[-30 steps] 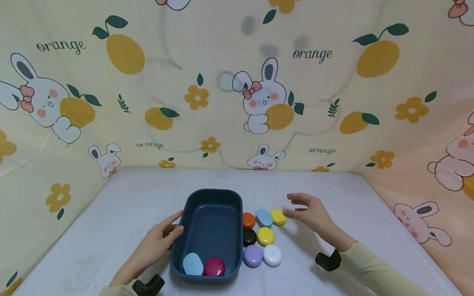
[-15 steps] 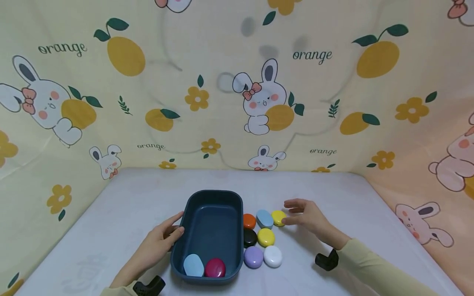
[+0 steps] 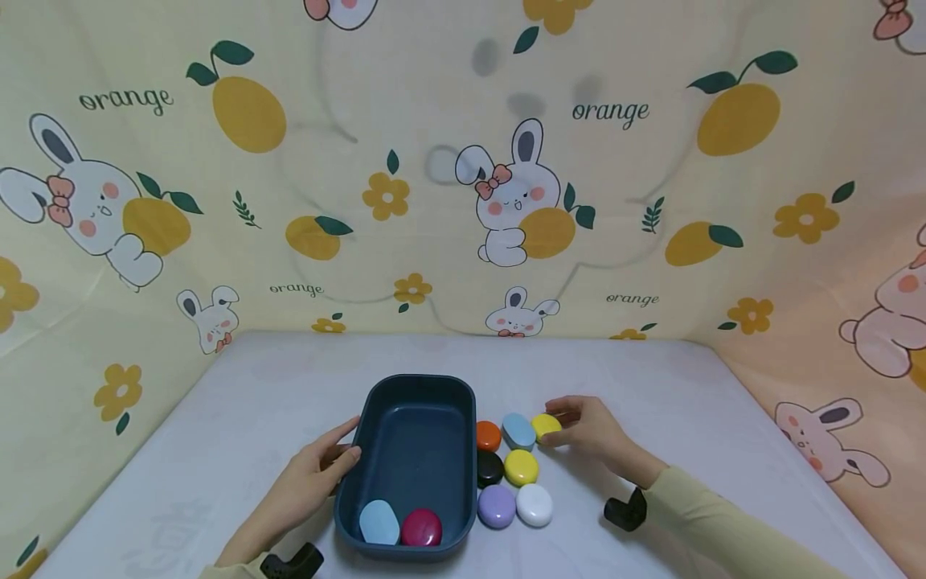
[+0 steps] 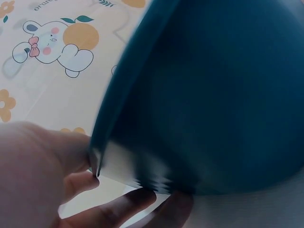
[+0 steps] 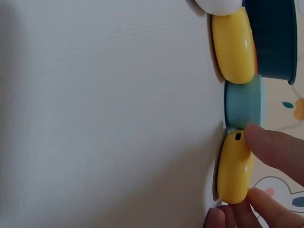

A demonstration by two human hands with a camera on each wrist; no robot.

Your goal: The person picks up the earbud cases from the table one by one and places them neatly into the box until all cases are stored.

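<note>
My left hand (image 3: 307, 478) grips the left side of a deep dark-blue plastic box (image 3: 415, 450), thumb at the rim and fingers against the outer wall in the left wrist view. Inside lie a light-blue rounded piece (image 3: 379, 523) and a crimson round one (image 3: 422, 527). To the right, my right hand (image 3: 593, 433) pinches a glossy yellow rounded case (image 5: 233, 168), thumb on one side and fingers on the other. That case shows a small dark slot. It sits right beside a light-blue oval piece (image 3: 518, 431).
Close along the box's right side lie orange (image 3: 488, 436), black (image 3: 489, 468), second yellow (image 3: 521, 467), purple (image 3: 497, 506) and white (image 3: 534, 505) rounded pieces. A white cloth (image 3: 651, 386) covers the table. Behind hangs a printed curtain (image 3: 434, 96).
My right hand has moved left and down onto the far yellow case, and its fingers have closed in around it. The left hand stays on the box.
</note>
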